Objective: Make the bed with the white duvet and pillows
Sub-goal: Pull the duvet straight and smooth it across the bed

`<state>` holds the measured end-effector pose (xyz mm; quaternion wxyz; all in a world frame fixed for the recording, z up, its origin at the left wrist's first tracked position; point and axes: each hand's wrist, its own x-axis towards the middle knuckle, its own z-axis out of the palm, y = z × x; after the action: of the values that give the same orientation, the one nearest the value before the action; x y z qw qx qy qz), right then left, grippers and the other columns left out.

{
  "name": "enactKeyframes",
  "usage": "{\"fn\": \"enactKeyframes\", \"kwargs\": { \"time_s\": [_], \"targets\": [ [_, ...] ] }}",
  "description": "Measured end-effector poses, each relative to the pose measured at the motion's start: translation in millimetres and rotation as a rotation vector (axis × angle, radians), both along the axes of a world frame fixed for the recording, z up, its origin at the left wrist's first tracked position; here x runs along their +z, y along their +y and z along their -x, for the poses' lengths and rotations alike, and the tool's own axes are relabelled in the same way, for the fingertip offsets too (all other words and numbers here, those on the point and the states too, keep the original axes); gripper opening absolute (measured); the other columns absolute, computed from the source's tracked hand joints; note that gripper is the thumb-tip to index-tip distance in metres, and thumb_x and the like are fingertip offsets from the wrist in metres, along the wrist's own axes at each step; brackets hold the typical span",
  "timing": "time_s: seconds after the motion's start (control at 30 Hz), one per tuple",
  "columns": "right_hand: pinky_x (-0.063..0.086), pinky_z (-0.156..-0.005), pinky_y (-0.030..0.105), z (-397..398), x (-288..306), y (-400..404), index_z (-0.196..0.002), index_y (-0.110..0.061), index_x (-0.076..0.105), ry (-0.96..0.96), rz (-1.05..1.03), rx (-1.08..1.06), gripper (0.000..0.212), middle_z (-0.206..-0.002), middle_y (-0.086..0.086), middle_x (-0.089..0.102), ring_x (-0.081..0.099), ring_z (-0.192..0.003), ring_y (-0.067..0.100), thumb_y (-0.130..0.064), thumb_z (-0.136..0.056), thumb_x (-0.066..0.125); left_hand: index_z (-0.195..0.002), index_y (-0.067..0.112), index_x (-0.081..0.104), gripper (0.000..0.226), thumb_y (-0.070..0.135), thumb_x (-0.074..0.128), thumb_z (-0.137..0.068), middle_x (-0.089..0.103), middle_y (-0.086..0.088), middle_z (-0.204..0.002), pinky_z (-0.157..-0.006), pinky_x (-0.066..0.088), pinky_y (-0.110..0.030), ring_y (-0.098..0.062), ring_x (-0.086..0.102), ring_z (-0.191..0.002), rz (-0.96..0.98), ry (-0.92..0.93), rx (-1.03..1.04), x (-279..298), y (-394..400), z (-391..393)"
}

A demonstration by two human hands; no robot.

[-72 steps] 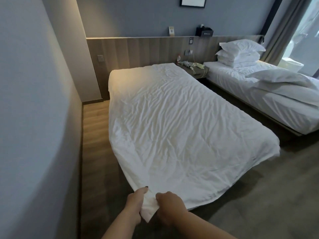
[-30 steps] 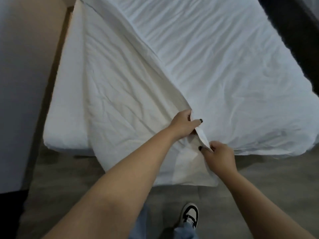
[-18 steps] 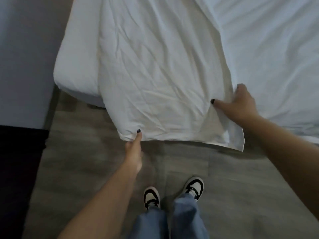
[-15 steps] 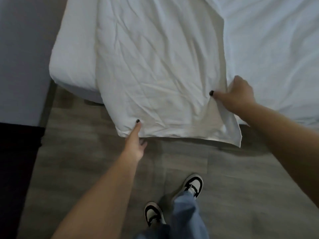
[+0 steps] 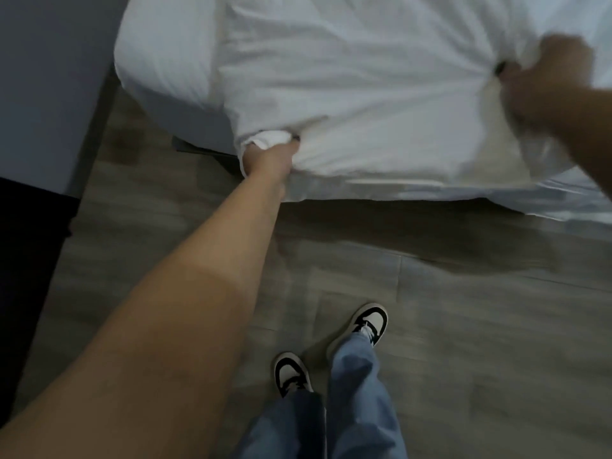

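Observation:
The white duvet (image 5: 347, 77) lies over the foot of the bed, its end hanging past the mattress (image 5: 165, 61). My left hand (image 5: 270, 157) grips a bunched corner of the duvet at the foot edge, with cloth wrapped over the fingers. My right hand (image 5: 546, 81), blurred at the right edge, grips a gathered fold of the same duvet higher up on the bed. The cloth is stretched taut between the two hands. No pillows are in view.
A grey wall (image 5: 49, 77) runs close along the left side of the bed, leaving a narrow gap. My feet in black-and-white shoes (image 5: 293, 376) stand on the wood-look floor (image 5: 480, 309) just short of the bed's foot.
Both hands have closed on the duvet: the left went from touching the hem to gripping the corner, the right moved right and up. The folded-back flap is pulled flatter across the foot.

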<state>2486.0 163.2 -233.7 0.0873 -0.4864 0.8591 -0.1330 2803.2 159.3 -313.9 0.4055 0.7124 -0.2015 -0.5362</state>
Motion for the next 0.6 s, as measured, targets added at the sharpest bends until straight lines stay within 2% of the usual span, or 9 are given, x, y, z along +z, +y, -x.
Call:
{"fn": "enactKeyframes", "kwargs": {
  "time_s": [0.07,0.1,0.23,0.33,0.43,0.53,0.6],
  "targets": [
    [0.04,-0.072,0.039,3.6,-16.6,18.6,-0.096,0.009,0.06,-0.033,-0.022,-0.027,0.041,-0.092,0.028,0.059,0.059,-0.092,0.042,-0.031,-0.091,0.056,-0.133,0.008,0.051,0.066,0.019,0.083,-0.077,0.056,0.002,-0.119,-0.087,0.045,-0.02,-0.015,0.056,-0.106,-0.018,-0.174,-0.093,-10.3,36.5,-6.4],
    [0.036,-0.069,0.036,2.3,-24.6,28.6,-0.093,0.008,0.059,-0.068,-0.042,-0.062,0.037,-0.087,0.026,0.056,0.057,-0.084,0.039,-0.029,-0.091,0.056,-0.132,0.007,0.052,0.063,0.02,0.082,-0.078,0.058,-0.001,-0.121,-0.085,0.044,-0.019,-0.016,0.057,-0.106,-0.009,-0.21,-0.106,-16.3,50.8,-12.0],
    [0.032,-0.066,0.033,-28.2,-38.5,63.6,-0.084,0.0,0.056,-0.149,-0.077,-0.05,0.026,-0.079,0.017,0.052,0.049,-0.075,0.029,-0.025,-0.091,0.058,-0.117,0.006,0.065,0.047,0.023,0.082,-0.077,0.069,-0.007,-0.116,-0.081,0.051,-0.024,-0.017,0.065,-0.095,-0.014,-0.322,-0.109,-16.6,74.8,-47.0],
    [0.03,-0.065,0.032,-52.6,-43.6,90.4,-0.08,-0.001,0.055,-0.235,-0.05,-0.054,0.026,-0.076,0.016,0.053,0.049,-0.074,0.028,-0.024,-0.091,0.059,-0.107,0.008,0.068,0.045,0.033,0.084,-0.073,0.07,-0.009,-0.109,-0.086,0.056,-0.034,-0.023,0.067,-0.097,-0.074,-0.451,-0.145,-11.5,81.6,-79.6],
    [0.03,-0.064,0.032,-62.6,-36.6,97.3,-0.079,0.001,0.056,-0.245,-0.053,-0.055,0.029,-0.07,0.012,0.052,0.048,-0.071,0.028,-0.024,-0.092,0.059,-0.096,0.016,0.064,0.041,0.039,0.085,-0.071,0.068,-0.005,-0.102,-0.086,0.055,-0.036,-0.023,0.067,-0.096,-0.098,-0.434,-0.169,-5.0,85.0,-96.2],
    [0.034,-0.065,0.034,-39.1,-25.4,85.1,-0.077,0.002,0.057,-0.172,-0.125,-0.032,0.031,-0.072,0.018,0.054,0.053,-0.073,0.034,-0.025,-0.093,0.058,-0.109,0.004,0.064,0.056,0.042,0.083,-0.073,0.066,-0.01,-0.106,-0.085,0.053,-0.035,-0.027,0.066,-0.1,-0.258,-0.336,-0.253,-12.4,86.1,-90.5],
    [0.04,-0.071,0.036,-19.3,-23.7,78.9,-0.083,0.003,0.062,-0.143,-0.239,-0.088,0.031,-0.082,0.025,0.059,0.06,-0.085,0.042,-0.025,-0.094,0.056,-0.117,-0.004,0.061,0.064,0.041,0.08,-0.077,0.067,-0.017,-0.106,-0.08,0.055,-0.038,-0.031,0.067,-0.094,-0.401,-0.259,-0.318,-21.5,90.6,-79.7]
  ]
}}
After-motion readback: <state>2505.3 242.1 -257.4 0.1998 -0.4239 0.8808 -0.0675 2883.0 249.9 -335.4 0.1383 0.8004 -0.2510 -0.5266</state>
